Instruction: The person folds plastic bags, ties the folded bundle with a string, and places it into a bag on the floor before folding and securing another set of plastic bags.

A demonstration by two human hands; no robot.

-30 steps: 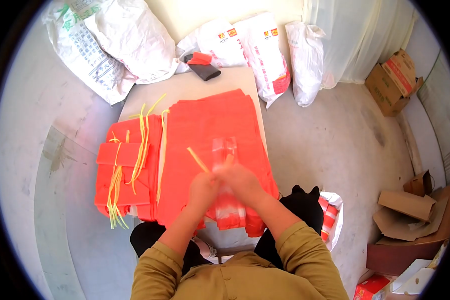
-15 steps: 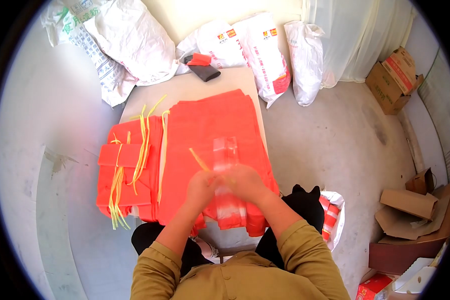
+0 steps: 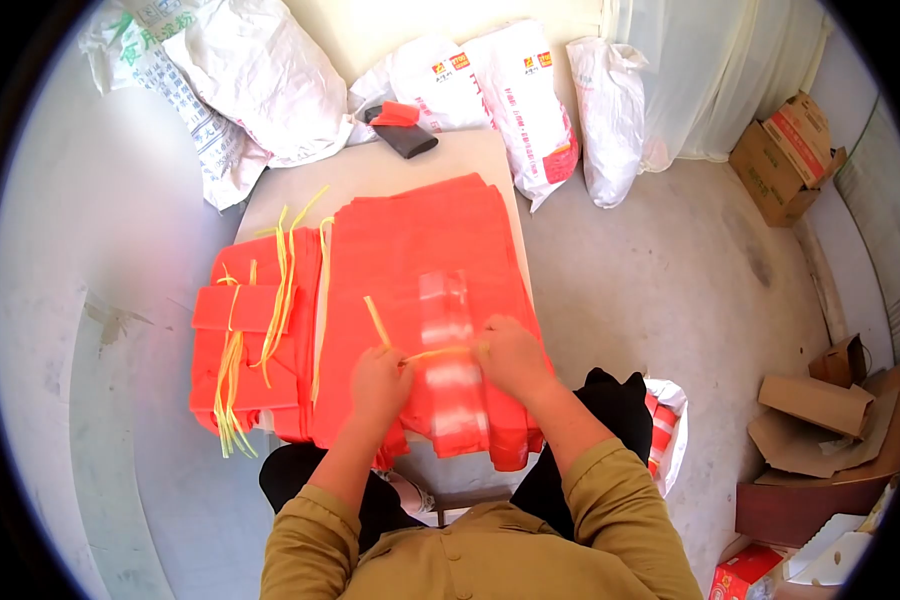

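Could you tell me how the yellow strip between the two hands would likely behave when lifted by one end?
The yellow strip is probably light, being thin and narrow. It may hang limply, as the similar yellow ties droop over the red bundle. Yet the piece beyond the left hand looks fairly straight, suggesting slight stiffness.

Beyond the bench (image 3: 460, 160) sit a white sack with green and dark lettering (image 3: 185, 100), a plainer sack (image 3: 260, 80) overlapping it, two red-printed sacks (image 3: 520, 105) and a narrower white sack (image 3: 610, 120) near a pale curtain (image 3: 710, 80), while at right stand a cardboard box (image 3: 776, 185) and, nearer, an opened carton (image 3: 795, 448) and a red box (image 3: 742, 572).
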